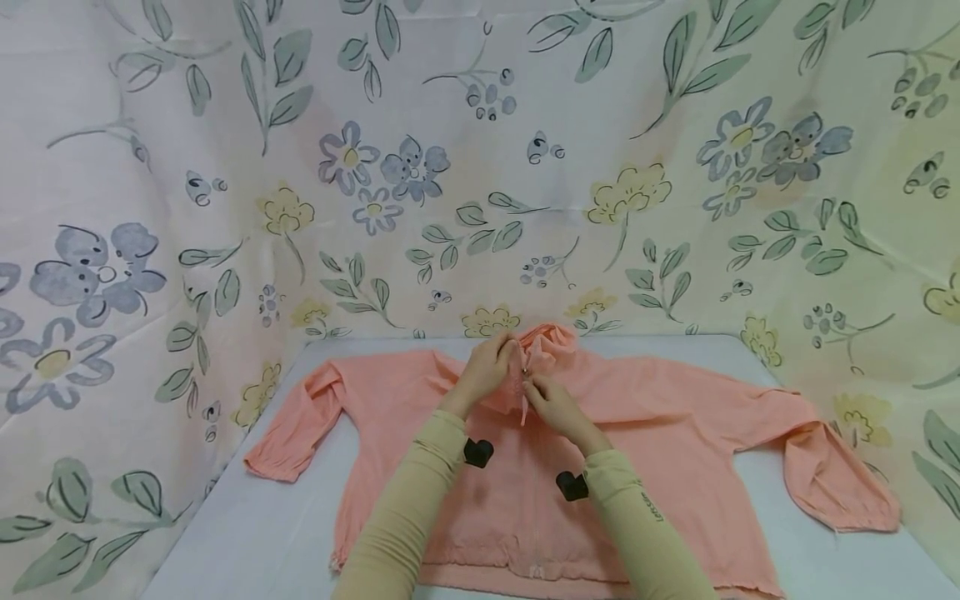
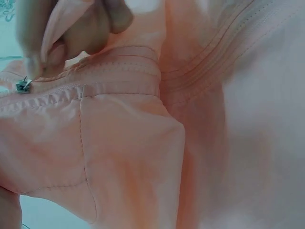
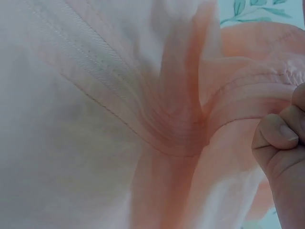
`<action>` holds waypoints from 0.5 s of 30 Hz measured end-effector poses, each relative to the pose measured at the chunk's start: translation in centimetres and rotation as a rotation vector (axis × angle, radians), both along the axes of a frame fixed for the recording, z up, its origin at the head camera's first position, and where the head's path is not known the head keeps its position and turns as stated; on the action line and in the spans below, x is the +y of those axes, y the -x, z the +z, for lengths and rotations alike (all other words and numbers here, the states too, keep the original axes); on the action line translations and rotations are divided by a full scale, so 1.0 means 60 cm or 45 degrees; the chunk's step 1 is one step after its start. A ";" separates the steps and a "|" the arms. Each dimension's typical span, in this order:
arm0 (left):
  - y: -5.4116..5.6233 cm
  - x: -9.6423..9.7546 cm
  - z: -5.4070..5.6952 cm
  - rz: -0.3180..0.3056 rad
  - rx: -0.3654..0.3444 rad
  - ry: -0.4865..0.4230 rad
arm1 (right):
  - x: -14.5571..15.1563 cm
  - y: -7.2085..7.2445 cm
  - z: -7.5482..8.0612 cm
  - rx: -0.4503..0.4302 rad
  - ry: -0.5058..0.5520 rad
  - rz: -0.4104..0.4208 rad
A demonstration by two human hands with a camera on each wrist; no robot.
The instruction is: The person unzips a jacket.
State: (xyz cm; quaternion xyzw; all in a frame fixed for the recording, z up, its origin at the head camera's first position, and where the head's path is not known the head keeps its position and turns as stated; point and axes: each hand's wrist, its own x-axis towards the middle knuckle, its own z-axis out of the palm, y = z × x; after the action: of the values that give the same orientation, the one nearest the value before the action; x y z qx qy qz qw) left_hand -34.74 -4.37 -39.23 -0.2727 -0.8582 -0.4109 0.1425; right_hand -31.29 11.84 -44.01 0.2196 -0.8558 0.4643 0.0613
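Note:
A pink zip-up jacket (image 1: pixel 660 483) lies spread out with its front up and a full-length zipper (image 2: pixel 109 76) down its middle. At the raised collar (image 1: pixel 551 337), my left hand (image 1: pixel 486 367) grips the fabric beside the zipper's top end. My right hand (image 1: pixel 557 407) is just below and to the right, its fingers curled around the zipper pull. A small metal slider (image 2: pixel 23 85) shows by the fingertips in the left wrist view. From there a pink strip (image 1: pixel 523 410) hangs down. The right wrist view shows curled right fingers (image 3: pixel 281 131) at the zipper band.
The jacket covers most of a white table (image 1: pixel 225 533). One sleeve (image 1: pixel 300 425) reaches left, and the other sleeve (image 1: pixel 840 475) bends down at the right. A floral cloth (image 1: pixel 450 167) hangs behind and along the sides.

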 end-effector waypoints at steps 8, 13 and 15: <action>-0.001 -0.006 0.005 0.017 -0.004 -0.035 | -0.002 -0.005 0.000 -0.007 -0.006 -0.007; -0.008 -0.007 0.014 0.007 -0.034 -0.083 | -0.001 -0.003 -0.005 -0.010 0.007 0.006; -0.010 -0.009 0.017 0.007 -0.041 -0.096 | -0.001 -0.003 -0.007 -0.022 0.014 0.025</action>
State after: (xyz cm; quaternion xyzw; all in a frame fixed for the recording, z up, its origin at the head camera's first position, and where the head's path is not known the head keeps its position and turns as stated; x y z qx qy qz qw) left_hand -34.17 -4.90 -38.24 -0.2581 -0.8450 -0.4470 0.1398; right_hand -31.11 11.76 -44.46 0.2238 -0.8516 0.4713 0.0505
